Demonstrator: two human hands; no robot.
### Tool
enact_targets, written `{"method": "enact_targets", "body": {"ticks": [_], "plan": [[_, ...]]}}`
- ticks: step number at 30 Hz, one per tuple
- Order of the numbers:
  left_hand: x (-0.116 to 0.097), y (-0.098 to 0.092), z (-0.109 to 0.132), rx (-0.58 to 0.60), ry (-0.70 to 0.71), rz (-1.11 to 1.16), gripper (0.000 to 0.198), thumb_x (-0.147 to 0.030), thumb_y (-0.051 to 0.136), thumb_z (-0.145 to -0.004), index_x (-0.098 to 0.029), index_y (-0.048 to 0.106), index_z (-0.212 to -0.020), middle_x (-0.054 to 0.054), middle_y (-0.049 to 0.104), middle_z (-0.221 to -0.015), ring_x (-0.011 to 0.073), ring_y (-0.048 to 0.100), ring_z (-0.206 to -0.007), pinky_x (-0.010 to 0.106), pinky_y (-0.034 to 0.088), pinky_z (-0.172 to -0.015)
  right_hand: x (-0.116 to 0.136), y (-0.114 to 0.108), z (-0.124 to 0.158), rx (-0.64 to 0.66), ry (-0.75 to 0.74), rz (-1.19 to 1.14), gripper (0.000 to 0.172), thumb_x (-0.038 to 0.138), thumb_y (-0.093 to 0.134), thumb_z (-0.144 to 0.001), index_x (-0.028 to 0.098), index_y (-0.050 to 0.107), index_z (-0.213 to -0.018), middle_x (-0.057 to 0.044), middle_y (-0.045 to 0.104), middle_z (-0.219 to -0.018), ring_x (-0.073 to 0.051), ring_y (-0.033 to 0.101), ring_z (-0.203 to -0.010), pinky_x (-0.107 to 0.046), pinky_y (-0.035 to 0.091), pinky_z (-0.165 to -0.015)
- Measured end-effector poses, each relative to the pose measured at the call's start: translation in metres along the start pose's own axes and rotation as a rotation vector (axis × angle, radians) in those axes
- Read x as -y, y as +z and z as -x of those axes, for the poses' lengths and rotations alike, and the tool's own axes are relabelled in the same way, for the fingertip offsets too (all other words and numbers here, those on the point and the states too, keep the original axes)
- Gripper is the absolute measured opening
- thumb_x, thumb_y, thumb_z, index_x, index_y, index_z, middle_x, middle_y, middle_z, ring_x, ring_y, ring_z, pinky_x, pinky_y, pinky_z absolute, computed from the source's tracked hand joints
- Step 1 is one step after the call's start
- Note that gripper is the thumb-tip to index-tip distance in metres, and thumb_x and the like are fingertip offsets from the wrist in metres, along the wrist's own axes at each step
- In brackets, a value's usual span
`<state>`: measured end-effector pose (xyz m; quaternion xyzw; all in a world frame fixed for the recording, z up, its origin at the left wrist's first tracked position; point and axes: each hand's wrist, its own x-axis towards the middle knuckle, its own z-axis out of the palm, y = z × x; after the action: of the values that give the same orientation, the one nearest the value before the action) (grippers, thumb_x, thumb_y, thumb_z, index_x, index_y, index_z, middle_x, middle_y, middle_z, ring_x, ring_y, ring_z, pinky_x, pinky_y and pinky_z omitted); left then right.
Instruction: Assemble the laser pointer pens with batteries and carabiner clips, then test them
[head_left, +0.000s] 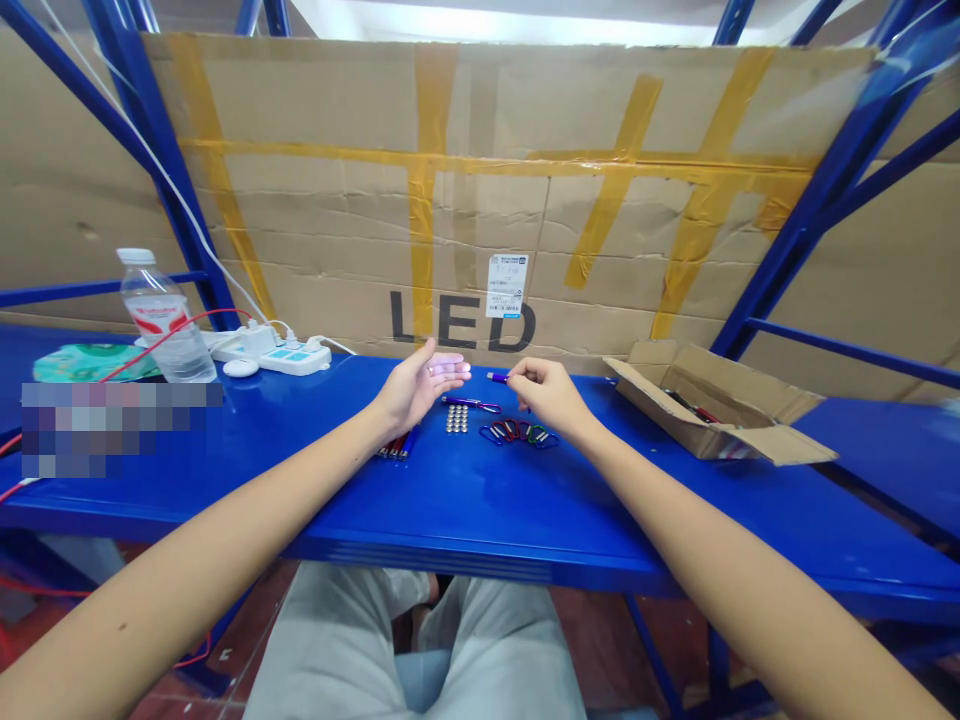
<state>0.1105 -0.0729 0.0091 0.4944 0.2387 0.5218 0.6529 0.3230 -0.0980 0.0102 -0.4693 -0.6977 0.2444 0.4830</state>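
My left hand is held palm up over the blue shelf, fingers stretched out, with some small pale pieces lying on the fingers. My right hand pinches a small purple flashlight by its end, just right of the left fingertips. Below the hands lie another purple flashlight, a cluster of small silver button batteries, several coloured carabiner clips and a few dark pen-like flashlights.
An open cardboard box sits at the right. A water bottle, a white power strip with plugs and a teal pad stand at the left. A large taped cardboard sheet marked LED backs the shelf.
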Motion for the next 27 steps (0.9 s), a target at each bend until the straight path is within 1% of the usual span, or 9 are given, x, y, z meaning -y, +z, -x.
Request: {"method": "enact_targets", "body": {"ticks": [9,17,23,27], "plan": [[0.0021,-0.0038,-0.0021,0.024,0.011,-0.013,0.052,-0.05,0.043,-0.095,-0.005,0.068,-0.098,0.02,0.071,-0.096,0.0254,0.066,-0.096,0.039,0.05,-0.094,0.0039,-0.0003,0.0015,-0.034,-0.024,0.04,0.012,0.027,0.053,-0.073,0.019,0.054,-0.065,0.003,0.05,-0.052,-0.012,0.047,-0.05,-0.028,0.038,-0.054],[0.001,-0.0026,-0.0002,0.018,0.009,-0.011,0.052,-0.049,0.041,-0.096,-0.004,0.068,-0.096,0.02,0.071,-0.096,0.0237,0.067,-0.094,0.037,0.05,-0.093,0.0047,-0.0012,0.0014,-0.084,-0.044,0.084,0.012,0.025,0.052,-0.072,0.019,0.051,-0.061,0.003,0.049,-0.052,-0.013,0.045,-0.053,-0.027,0.036,-0.055],[0.0014,-0.0044,-0.0014,0.022,0.007,-0.016,0.052,-0.05,0.041,-0.096,-0.006,0.068,-0.098,0.02,0.071,-0.099,0.0247,0.066,-0.098,0.036,0.051,-0.093,0.0047,-0.0022,0.0005,-0.13,-0.018,0.092,0.014,0.03,0.056,-0.072,0.019,0.055,-0.064,0.003,0.049,-0.052,-0.013,0.046,-0.053,-0.027,0.036,-0.054],[0.0009,-0.0048,-0.0014,0.019,-0.011,-0.011,0.051,-0.049,0.04,-0.096,-0.006,0.068,-0.098,0.02,0.071,-0.098,0.0243,0.067,-0.096,0.037,0.05,-0.093,0.0046,-0.0033,0.0004,-0.154,-0.015,0.109,0.016,0.031,0.057,-0.072,0.019,0.056,-0.061,0.002,0.049,-0.051,-0.013,0.046,-0.052,-0.027,0.035,-0.053]]}}
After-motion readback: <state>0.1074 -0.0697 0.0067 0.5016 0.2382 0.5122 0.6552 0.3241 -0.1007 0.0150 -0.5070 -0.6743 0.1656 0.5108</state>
